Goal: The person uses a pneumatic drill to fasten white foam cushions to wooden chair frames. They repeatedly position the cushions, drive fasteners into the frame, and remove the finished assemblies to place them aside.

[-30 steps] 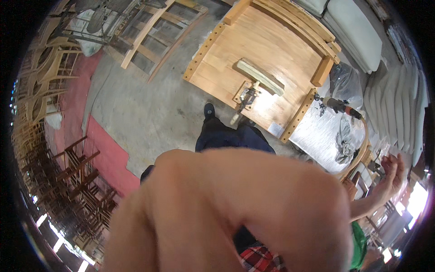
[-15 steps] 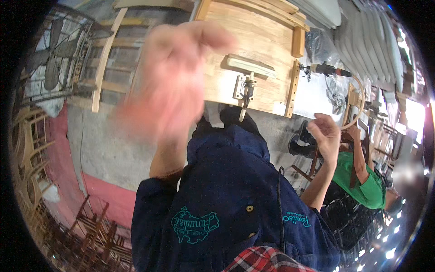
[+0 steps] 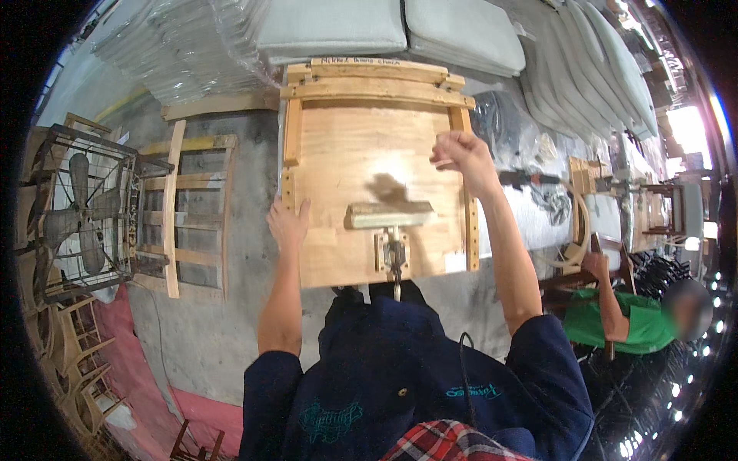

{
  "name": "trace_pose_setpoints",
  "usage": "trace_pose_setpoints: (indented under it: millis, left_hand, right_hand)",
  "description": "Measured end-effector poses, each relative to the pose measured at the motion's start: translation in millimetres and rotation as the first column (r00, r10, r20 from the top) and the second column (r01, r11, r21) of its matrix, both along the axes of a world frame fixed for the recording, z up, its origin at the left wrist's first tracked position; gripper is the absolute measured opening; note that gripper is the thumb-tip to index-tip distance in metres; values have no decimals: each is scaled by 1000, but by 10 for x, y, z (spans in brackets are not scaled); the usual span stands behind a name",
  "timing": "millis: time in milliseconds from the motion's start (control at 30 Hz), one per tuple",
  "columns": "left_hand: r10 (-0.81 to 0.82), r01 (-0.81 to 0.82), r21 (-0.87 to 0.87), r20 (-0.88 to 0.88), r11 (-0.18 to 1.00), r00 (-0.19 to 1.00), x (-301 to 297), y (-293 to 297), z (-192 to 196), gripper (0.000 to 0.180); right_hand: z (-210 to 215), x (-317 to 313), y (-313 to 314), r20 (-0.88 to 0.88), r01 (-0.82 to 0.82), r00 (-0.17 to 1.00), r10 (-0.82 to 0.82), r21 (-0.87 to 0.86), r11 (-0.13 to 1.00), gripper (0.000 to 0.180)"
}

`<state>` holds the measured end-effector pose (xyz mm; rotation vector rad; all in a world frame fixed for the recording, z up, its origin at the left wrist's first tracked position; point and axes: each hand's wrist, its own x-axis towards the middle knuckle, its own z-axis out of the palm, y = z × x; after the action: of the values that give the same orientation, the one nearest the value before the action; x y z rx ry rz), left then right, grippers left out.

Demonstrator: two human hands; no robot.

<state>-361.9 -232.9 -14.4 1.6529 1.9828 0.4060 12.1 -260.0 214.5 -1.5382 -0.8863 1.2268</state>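
Note:
A flat wooden board (image 3: 369,146) framed by wooden strips lies in front of me. At its left edge my left hand (image 3: 287,229) has its thumb and fingers on either side of a strip with holes (image 3: 288,188). My right hand (image 3: 466,163) is over the board's right side, its fingers curled together in a pinch. Whatever they may hold is too small to make out. A toggle clamp (image 3: 395,253) is mounted near the board's front edge, and a pale padded bar (image 3: 392,216) lies across at its far end. A second strip with holes (image 3: 473,238) runs along the right edge.
Beyond the board are pale cushions (image 3: 330,27), with more stacked at right (image 3: 607,73). A power drill (image 3: 530,179) lies right of the board. A slatted wooden frame (image 3: 196,219) and a caged fan (image 3: 88,211) stand left. A person in green (image 3: 619,319) sits at right.
My left hand, blurred and raised before, has come down to the board's left edge. My right hand has moved from beside the board to over its right side. The view has shifted.

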Motion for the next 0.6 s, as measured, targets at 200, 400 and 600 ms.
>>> trace_pose_setpoints:
  millis: [200, 400, 600]
  left_hand:
    - [83, -86, -61, -47, 994, 995, 145, 16, 300, 94]
    - [97, -101, -55, -61, 993, 993, 59, -40, 139, 96]
    - [138, -151, -154, -92, 976, 986, 174, 22, 295, 98]
  right_hand:
    - [-938, 1071, 2065, -608, 447, 706, -364, -16, 895, 63]
    - [-1126, 1471, 3320, -593, 709, 520, -614, -100, 698, 102]
    - [-1271, 1811, 3825, -545, 703, 593, -593, -9, 711, 85]
